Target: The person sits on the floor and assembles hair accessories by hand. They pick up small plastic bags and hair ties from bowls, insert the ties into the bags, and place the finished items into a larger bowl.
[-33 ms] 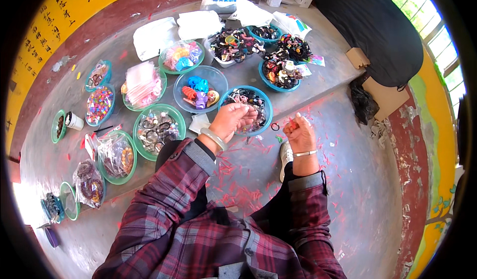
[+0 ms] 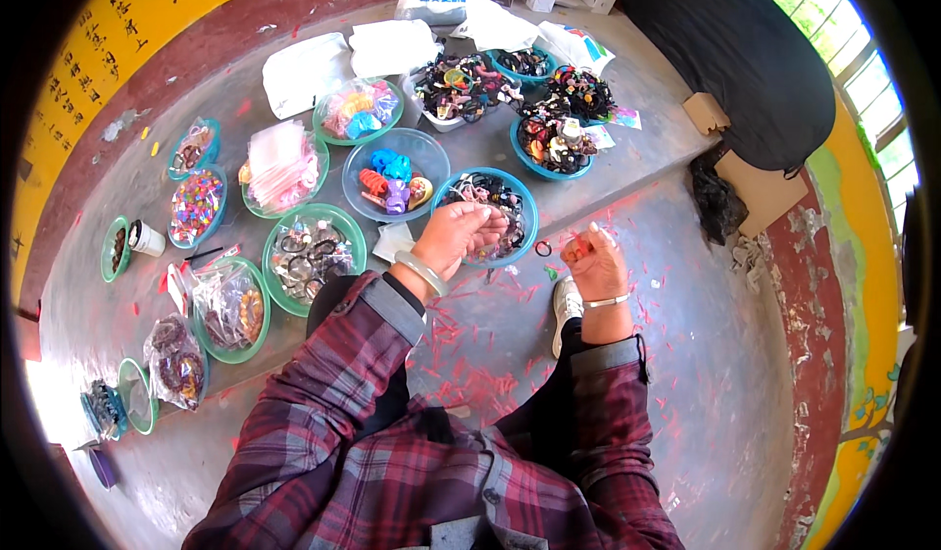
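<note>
My left hand (image 2: 449,241), with a pale bangle at the wrist, is held over the near edge of a blue basket (image 2: 535,219) of dark hair ties. Its thumb and fingertips are pinched together; whatever is between them is too small to name. To the right, above the floor, my right hand (image 2: 598,274) has its fingers curled in and the thumb up. A bit of red shows at those fingers, but I cannot make out what it is. A small dark hair tie (image 2: 543,249) lies between the hands, near a green scrap (image 2: 551,272).
A green basket (image 2: 361,246) of rings of hair ties sits left of my left hand. Behind are a clear bowl (image 2: 350,179) with coloured hair clips and a blue basket (image 2: 520,148) of hair ties. Red strips (image 2: 461,383) litter the floor around my shoe (image 2: 566,305).
My right hand has shifted very slightly to the right and down. The left hand stays where it was.
</note>
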